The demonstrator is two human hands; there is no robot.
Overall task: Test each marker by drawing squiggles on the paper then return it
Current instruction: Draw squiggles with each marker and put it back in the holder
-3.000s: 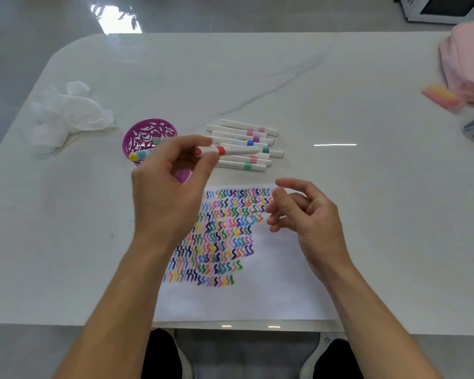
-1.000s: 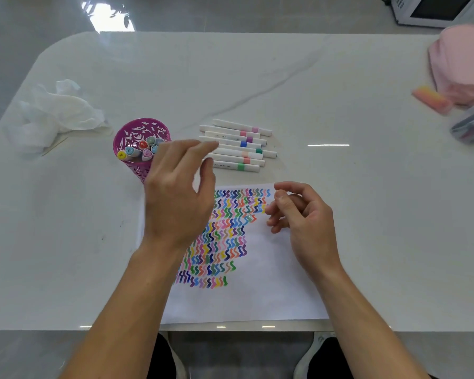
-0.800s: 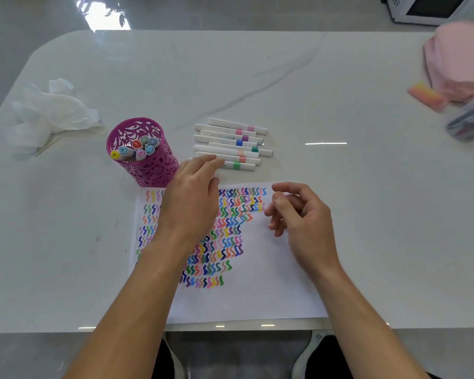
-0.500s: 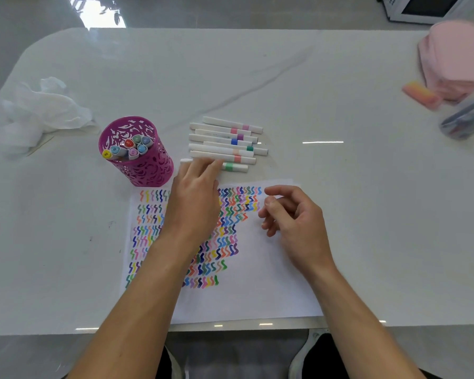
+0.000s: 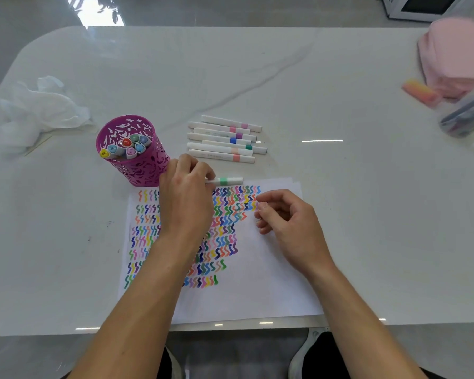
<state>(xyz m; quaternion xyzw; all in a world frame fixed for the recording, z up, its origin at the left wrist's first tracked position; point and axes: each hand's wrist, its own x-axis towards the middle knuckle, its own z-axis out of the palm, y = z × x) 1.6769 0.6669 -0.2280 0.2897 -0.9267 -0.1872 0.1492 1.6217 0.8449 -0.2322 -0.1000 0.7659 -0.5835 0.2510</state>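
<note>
— While the left hand (image 5: pixel 186 198) pinches the white green-banded marker (image 5: pixel 226 181) at frame centre, where does it lie?
— Flat at the top edge of the squiggle-covered white paper (image 5: pixel 260 283), beside the purple cutout pen cup (image 5: pixel 140 165).
— And the right hand (image 5: pixel 288 218)?
— Loosely curled, holding nothing, resting on the paper.

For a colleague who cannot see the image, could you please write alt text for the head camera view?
A person's left hand holds a green-banded marker at the top edge of a paper filled with colourful squiggles, while the right hand rests empty on the sheet. Beyond on the white table stand a purple cup of markers and a row of capped markers.
</note>
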